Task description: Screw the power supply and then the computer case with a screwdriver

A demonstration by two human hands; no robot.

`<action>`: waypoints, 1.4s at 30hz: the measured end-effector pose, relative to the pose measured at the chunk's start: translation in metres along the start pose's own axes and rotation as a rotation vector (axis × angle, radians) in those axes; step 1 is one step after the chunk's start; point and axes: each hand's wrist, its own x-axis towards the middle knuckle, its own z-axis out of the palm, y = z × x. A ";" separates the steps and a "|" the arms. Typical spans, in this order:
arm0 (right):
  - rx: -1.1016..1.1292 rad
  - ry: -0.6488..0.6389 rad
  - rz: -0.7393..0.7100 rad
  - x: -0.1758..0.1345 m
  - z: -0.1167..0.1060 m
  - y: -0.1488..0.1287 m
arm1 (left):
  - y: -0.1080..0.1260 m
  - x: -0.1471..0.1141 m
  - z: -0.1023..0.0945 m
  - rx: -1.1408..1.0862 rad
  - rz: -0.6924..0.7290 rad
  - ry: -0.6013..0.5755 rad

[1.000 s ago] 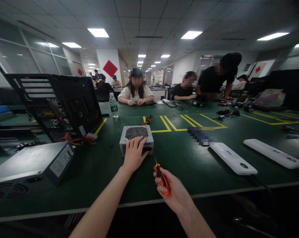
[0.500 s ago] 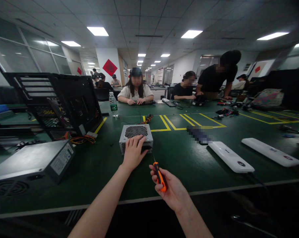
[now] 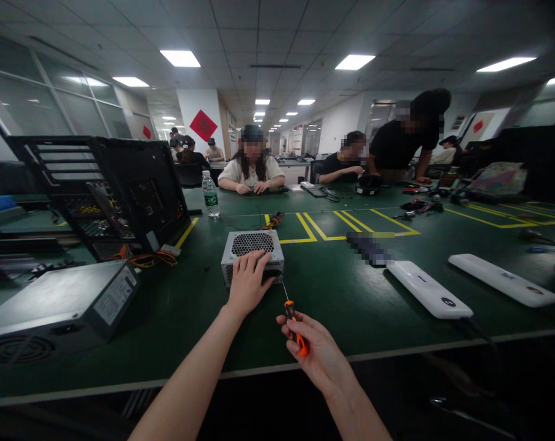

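A small grey computer power supply with a honeycomb-vented top sits on the green table in front of me. My left hand grips its near side, fingers over the top edge and thumb lower at the front face, covering part of it. In my right hand is a screwdriver with an orange and black handle, fingers closed round it. Its thin shaft slants up to the lower right corner of the power supply's near face. The tip is too small to see clearly there.
At left stand a larger power supply and an open black computer case with loose cables. A water bottle stands behind. Rightward lie a blurred dark object and white power banks. Co-workers sit and stand across the table.
My right thumb and fingers have shifted on the screwdriver and its handle looks turned. The left hand and the power supply stay put. A seated co-worker at right has raised a hand.
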 end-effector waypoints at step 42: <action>0.054 -0.022 0.023 -0.002 -0.001 -0.001 | -0.001 0.000 0.001 -0.020 0.000 -0.005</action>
